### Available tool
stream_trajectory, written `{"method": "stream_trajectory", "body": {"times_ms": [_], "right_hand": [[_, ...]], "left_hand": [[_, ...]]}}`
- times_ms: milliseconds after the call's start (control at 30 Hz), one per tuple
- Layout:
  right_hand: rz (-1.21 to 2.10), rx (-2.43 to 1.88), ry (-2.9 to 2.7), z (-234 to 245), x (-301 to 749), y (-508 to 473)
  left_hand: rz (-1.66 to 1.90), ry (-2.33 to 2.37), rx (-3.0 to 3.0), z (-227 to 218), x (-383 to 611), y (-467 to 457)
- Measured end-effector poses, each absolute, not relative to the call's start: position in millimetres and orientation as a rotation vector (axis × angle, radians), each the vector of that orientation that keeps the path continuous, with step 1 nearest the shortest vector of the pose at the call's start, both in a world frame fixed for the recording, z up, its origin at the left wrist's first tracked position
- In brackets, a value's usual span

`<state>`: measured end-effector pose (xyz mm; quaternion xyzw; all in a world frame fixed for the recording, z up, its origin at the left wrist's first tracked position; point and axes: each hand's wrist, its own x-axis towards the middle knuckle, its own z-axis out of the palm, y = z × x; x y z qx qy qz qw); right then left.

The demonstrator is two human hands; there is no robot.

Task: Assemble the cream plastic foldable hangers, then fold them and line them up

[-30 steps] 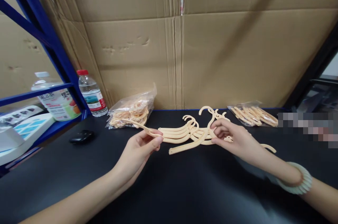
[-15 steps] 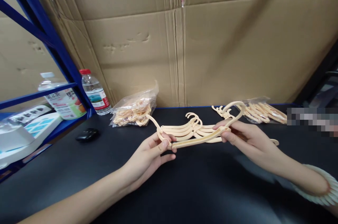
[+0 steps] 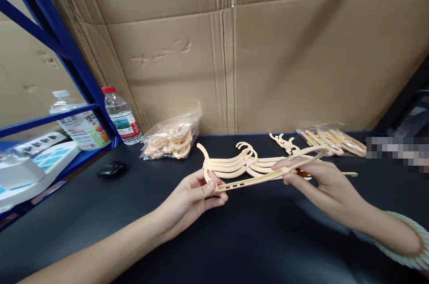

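Note:
My left hand (image 3: pixel 192 199) pinches a small curved peach plastic piece (image 3: pixel 205 163) against the left end of a long peach hanger arm (image 3: pixel 254 179). The arm's right end sits between the closed fingers of my right hand (image 3: pixel 318 179), just above the black table (image 3: pixel 234 239). Right behind both hands lies a stack of assembled peach hangers (image 3: pixel 241 163), hooks pointing away from me. A few loose small peach parts (image 3: pixel 284 143) lie behind my right hand.
Two clear bags of peach parts sit at the back: one (image 3: pixel 170 139) on the left, one (image 3: pixel 330 141) on the right. Two water bottles (image 3: pixel 117 114) stand by the blue shelf frame (image 3: pixel 67 56). A black object (image 3: pixel 110 169) lies at left. Cardboard (image 3: pixel 234 52) walls the back.
The hanger arm was lifted off the stack and laid flatter between my hands. My left hand's small piece met its left end and turned upright. The view shifted slightly.

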<state>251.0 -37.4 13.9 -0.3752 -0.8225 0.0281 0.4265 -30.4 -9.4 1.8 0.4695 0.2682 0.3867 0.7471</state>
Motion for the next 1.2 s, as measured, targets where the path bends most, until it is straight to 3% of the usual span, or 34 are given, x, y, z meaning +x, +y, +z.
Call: {"method": "stream_trajectory", "body": {"times_ms": [267, 867, 1200], "right_hand": [[-0.033, -0.88, -2.093, 13, 248, -39], [0.173, -0.948, -2.002, 9, 231, -56], [0.504, -1.171, -1.784, 9, 226, -55]], "left_hand": [[0.86, 0.605, 1.03, -1, -29, -10], [1.121, 0.813, 1.12, 4, -21, -22], [1.271, 0.966, 0.99, 1, -22, -21]]}}
